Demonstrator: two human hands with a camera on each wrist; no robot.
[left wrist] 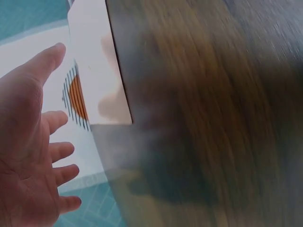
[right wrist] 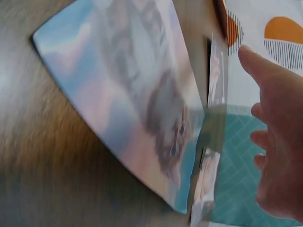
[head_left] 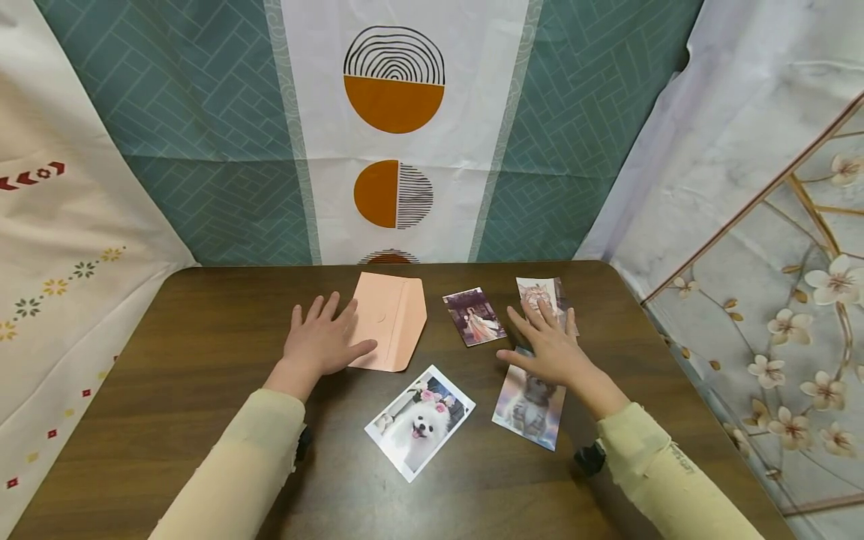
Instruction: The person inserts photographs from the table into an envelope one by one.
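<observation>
My left hand (head_left: 320, 341) hovers beside a pink envelope (head_left: 388, 322), its fingers spread and nothing in them. The envelope's pointed flap is unfolded to the right. Over on the right, my right hand (head_left: 550, 349) is spread above a pastel picture card (head_left: 529, 412) and partly hides it. Behind those fingers lies a pale picture card (head_left: 540, 291), also partly covered. A small purple card with a figure in a white dress (head_left: 475, 317) lies left of that hand. Nearer the front is a photo of a white fluffy dog (head_left: 420, 424), tilted on the table.
The dark wooden table (head_left: 169, 420) ends at a back edge against a patterned curtain (head_left: 223, 135). White flowered cloth (head_left: 796, 337) hangs on the right, cream cloth (head_left: 81, 315) on the left. Dark wrist devices (head_left: 590, 459) sit under both sleeves.
</observation>
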